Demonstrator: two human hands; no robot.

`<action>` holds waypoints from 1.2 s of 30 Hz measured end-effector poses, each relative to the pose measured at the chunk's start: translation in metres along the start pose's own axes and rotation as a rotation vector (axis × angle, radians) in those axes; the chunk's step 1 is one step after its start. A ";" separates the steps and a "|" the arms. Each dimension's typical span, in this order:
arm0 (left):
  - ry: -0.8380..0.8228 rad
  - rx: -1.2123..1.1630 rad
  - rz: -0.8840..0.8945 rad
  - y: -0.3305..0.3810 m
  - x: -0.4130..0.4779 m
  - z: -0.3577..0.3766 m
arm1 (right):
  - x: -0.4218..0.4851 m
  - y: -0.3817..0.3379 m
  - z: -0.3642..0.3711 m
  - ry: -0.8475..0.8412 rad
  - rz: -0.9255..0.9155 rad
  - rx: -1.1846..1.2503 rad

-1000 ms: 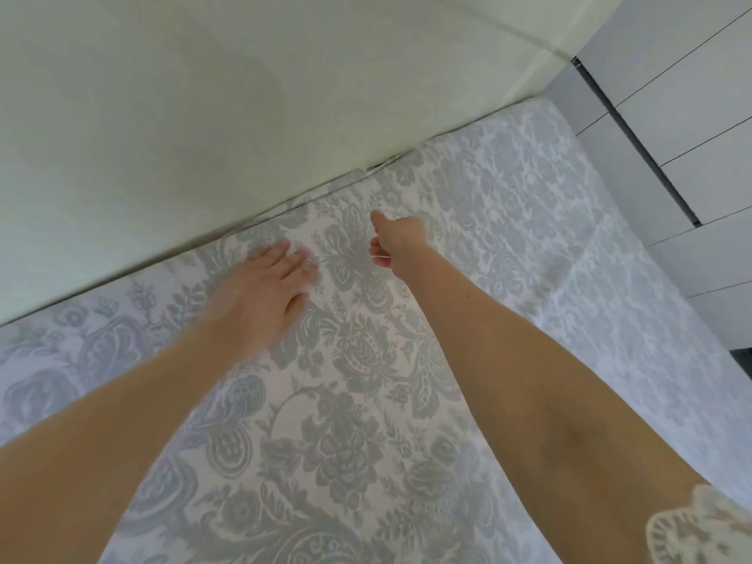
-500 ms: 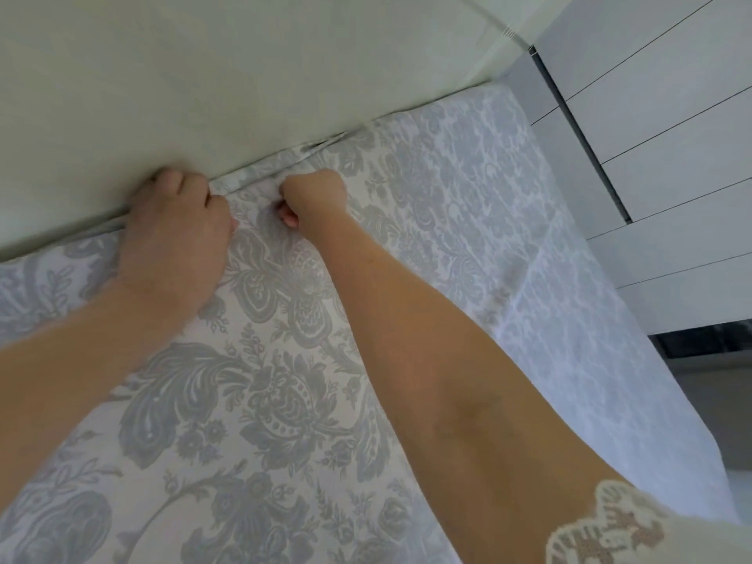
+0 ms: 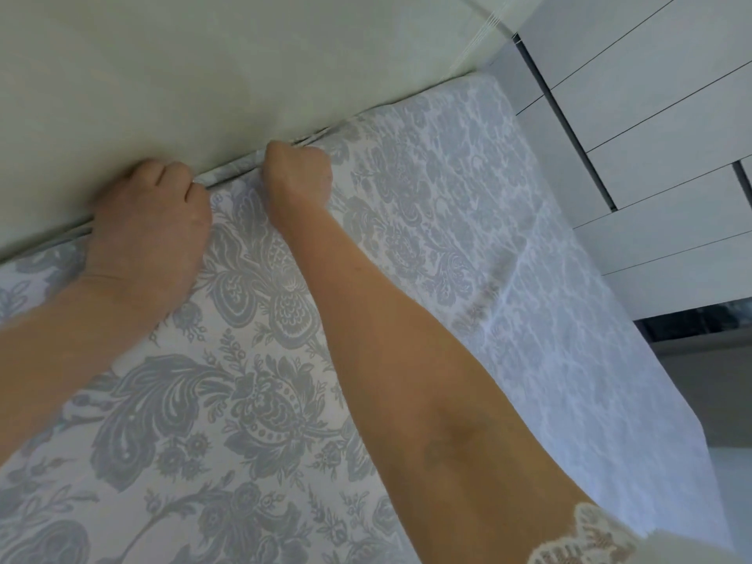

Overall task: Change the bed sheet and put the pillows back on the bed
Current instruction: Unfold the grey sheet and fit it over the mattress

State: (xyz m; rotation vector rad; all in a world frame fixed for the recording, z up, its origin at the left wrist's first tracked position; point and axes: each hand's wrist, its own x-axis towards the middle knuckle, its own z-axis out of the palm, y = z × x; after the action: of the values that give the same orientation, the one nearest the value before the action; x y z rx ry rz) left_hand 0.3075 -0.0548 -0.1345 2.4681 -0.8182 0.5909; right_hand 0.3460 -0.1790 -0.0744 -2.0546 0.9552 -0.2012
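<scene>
Reaching across the bed, both arms stretch to the far side, where the bed sheet (image 3: 252, 400) meets the wall (image 3: 203, 75). The bed sheet is white with big grey-blue flowers and leaves. It lies flat over the top of the bed, all the way to the wall. Along the wall its edge is bunched into a thin roll. The right hand (image 3: 297, 179) is closed in a fist on that roll, knuckles up, right against the wall. The left hand (image 3: 146, 213) sits near it, to the left, also at the wall. Its fingers bend down over the edge of the bed sheet. The tips go into the crack between bed and wall, so they are hidden. It looks like this hand grips the edge too, since the roll of cloth comes out right by its thumb. A short bit of the roll shows between the two hands. On the right the bed sheet drops over the side of the bed. Past that side stand white drawers (image 3: 651, 116) with thin dark lines between them, and a dark gap (image 3: 700, 319) shows under them. A bit of lace sleeve (image 3: 582, 539) shows at the bottom right, on the right arm.
</scene>
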 end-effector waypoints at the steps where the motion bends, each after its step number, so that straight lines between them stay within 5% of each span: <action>1: -0.008 0.027 0.003 0.003 -0.003 -0.002 | -0.002 0.002 0.002 -0.009 -0.024 -0.001; 9: -0.282 -0.008 -0.164 -0.007 -0.009 0.047 | 0.021 0.038 -0.010 -0.235 -0.017 0.054; 12: -0.120 0.026 0.044 0.030 0.014 0.043 | 0.052 0.063 -0.064 0.022 -0.003 0.000; 14: -0.152 0.006 0.159 0.051 0.034 0.044 | 0.079 0.089 -0.105 0.125 0.063 -0.208; 16: -0.230 0.011 0.199 0.061 0.051 0.062 | 0.099 0.105 -0.138 0.097 0.147 -0.354; 20: -0.320 -0.013 0.095 0.067 0.059 0.096 | 0.132 0.117 -0.167 -0.009 0.247 -0.195; 26: -0.291 0.018 0.085 0.067 0.056 0.102 | 0.171 0.100 -0.135 0.087 0.080 -0.299; 36: -0.297 0.031 0.066 0.065 0.061 0.103 | 0.219 0.040 -0.082 -0.095 0.115 -0.325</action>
State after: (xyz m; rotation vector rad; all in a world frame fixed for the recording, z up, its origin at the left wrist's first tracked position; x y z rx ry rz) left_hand 0.3354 -0.1844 -0.1650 2.6024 -1.0129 0.2614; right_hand 0.4390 -0.3960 -0.0930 -2.2695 1.0997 0.1199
